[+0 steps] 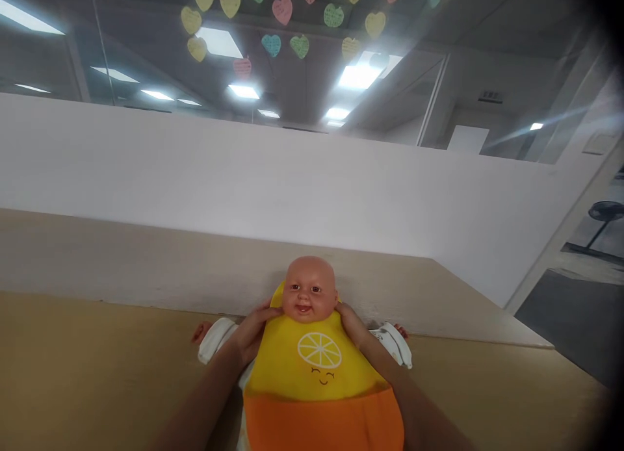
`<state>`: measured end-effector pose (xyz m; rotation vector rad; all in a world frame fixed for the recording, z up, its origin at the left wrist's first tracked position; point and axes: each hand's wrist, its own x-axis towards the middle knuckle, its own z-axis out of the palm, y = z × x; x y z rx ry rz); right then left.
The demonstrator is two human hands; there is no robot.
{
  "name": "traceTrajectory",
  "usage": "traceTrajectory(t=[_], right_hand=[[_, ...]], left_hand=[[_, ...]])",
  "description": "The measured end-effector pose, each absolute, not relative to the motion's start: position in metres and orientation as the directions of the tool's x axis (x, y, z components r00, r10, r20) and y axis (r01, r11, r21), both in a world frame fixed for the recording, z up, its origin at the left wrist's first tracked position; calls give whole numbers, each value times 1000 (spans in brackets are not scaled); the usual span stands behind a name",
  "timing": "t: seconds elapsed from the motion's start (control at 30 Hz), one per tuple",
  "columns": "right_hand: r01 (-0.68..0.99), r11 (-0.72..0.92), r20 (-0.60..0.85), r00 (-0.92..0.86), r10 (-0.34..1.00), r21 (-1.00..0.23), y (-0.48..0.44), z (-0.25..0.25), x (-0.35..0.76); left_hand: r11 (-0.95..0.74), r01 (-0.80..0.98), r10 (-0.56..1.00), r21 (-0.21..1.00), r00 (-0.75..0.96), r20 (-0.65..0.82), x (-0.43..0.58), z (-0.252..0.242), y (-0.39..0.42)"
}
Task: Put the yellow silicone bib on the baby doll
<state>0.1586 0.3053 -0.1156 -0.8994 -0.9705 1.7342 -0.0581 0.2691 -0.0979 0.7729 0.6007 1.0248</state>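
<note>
Bib (pixel 287 357) is the brightest thing I see from my distant seat: its upper part is yellow, and its lower part is an orange pocket which the bottom border of my view cuts off. On the yellow part there is a white outline of a citrus slice, and under it a small smiling face in thin dark lines. The bib covers the chest of a bald doll (pixel 309 285), whose white sleeves (pixel 217 340) stretch out to both sides on the wooden table (pixel 97 373). The doll's head lies close to the pale ledge (pixel 146 256), with its chin over the top of the bib. The bib is between the two hands, which I observe through the head camera. The left hand (pixel 251 331) curves at the bib's upper left edge, with the thumb near the doll's neck; the right hand (pixel 351 324) is at the opposite side of the neck, touching the upper right edge. Most fingers are hidden, so I cannot tell if either hand is pinching the bib or only resting against it.
</note>
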Motion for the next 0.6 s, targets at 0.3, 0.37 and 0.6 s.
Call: traceTrajectory(t=[0.3, 0.37, 0.6], right_hand=[[-229, -56, -8, -207, 978, -972, 297, -107, 156], [-240, -80, -20, -244, 970, -968, 292, -101, 155], [-338, -178, -29, -402, 915, -924, 289, -98, 156]], left_hand=[[341, -501, 898, 795, 423, -119, -60, -95, 267], [380, -516, 890, 768, 429, -152, -60, -96, 268], [397, -553, 889, 732, 430, -157, -56, -97, 271]])
